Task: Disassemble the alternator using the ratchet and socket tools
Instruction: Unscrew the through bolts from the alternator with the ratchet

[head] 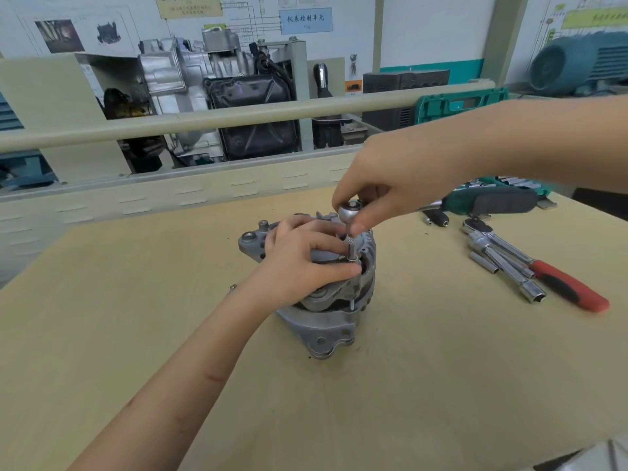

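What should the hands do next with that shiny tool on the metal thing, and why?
Probably swing the ratchet handle a short way to loosen the bolt. The socket stands upright on top of the alternator, the right hand pinches the ratchet head, and the left hand steadies the socket and housing, so the tool looks seated and ready.

Beyond the hands, on the far wall, a blue sign (pixel 305 19) reads "仪表控制单元"; print on the yellow label (pixel 189 7) beside it is too blurred.
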The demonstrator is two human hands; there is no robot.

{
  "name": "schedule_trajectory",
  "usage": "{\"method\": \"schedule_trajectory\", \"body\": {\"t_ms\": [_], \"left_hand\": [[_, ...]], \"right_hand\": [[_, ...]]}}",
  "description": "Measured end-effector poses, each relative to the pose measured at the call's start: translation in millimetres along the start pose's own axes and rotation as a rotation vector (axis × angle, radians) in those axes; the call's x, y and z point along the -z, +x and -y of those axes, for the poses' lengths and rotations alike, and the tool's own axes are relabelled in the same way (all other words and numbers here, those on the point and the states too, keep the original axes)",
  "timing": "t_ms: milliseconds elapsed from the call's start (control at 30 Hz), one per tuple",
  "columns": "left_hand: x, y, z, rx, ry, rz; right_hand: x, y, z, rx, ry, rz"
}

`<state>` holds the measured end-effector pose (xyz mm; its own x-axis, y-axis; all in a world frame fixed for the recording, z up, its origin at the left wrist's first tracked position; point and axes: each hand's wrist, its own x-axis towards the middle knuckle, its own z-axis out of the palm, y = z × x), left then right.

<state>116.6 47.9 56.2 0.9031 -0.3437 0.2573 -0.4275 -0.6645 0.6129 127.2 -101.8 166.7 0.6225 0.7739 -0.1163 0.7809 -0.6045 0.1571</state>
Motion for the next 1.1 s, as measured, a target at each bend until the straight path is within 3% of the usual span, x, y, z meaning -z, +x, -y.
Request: {"method": "schedule_trajectory", "body": {"t_ms": [167, 267, 367, 567, 800, 933, 1100], "left_hand": [[-2.4, -2.6, -3.3, 0.050, 0.046, -0.010], [-18.1, -11.1, -4.1, 0.070, 0.347, 0.015], [-30.2, -12.9, -4.0, 0.130, 0.449, -0.001], [-20.0, -14.3, -6.7, -0.012, 0.293, -0.010], [-9.5, -14.7, 6.4, -0.108, 0.283, -0.035], [5.3, -16.9, 12.5, -0.116, 0.092, 0.057], [17.8, -14.4, 23.9, -0.141, -0.057, 0.159]], "right_hand": [[-12.4, -4.5, 2.6, -0.043, 0.024, -0.053], [-31.9, -4.1, 3.5, -0.142, 0.127, -0.211], [-47.2, -0.9, 4.8, -0.196, 0.152, -0.376], [-57.1, -1.4, 3.2, -0.160, 0.159, -0.571], [-57.5, 12.2, -6.2, 0.029, 0.231, -0.635], [-56.9, 28.5, -3.3, 0.206, 0.270, -0.685], [-57.6, 43.5, 2.7, 0.289, 0.298, -0.749]]}}
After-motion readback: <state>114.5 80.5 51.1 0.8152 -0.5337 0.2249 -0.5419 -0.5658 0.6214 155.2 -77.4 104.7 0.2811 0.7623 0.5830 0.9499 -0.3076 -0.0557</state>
